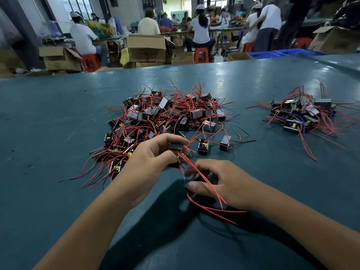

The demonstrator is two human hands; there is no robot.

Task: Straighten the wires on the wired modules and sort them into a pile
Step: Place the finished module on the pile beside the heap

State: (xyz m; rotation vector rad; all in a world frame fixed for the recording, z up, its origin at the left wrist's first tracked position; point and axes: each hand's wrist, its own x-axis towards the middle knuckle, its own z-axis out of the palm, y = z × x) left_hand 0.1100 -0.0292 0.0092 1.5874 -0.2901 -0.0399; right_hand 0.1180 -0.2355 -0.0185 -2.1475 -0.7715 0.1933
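— Behind your green table [58, 117] the workshop was busy: people sat on red stools [201, 54] at long benches, with open cardboard boxes [146, 48] on the floor and blue crates [272, 54] off to the right. What did you have in front of you?

— You had a big tangled heap of modules [161, 117] in the middle of the table, small dark blocks with red wires sticking out every way. Well apart from it, at the far right, lay a smaller pile [300, 115]. Two single modules [214, 145] stood loose on the table just right of the heap.

— And your hands?

— Your left hand [153, 158] was curled round one module [176, 150], lifted just in front of the heap, with the thumb and fingers gripping its body. Its red wires [202, 184] ran down toward you and to the right. Your right hand [220, 182] sat close beside the left, fingers bent, the wires passing between thumb and fingers — you were pinching them near the module, while the loose ends trailed past your wrist onto the table.

— Were the wires straight?

— Partly — the stretch at your fingers ran fairly straight, and the ends below curved.
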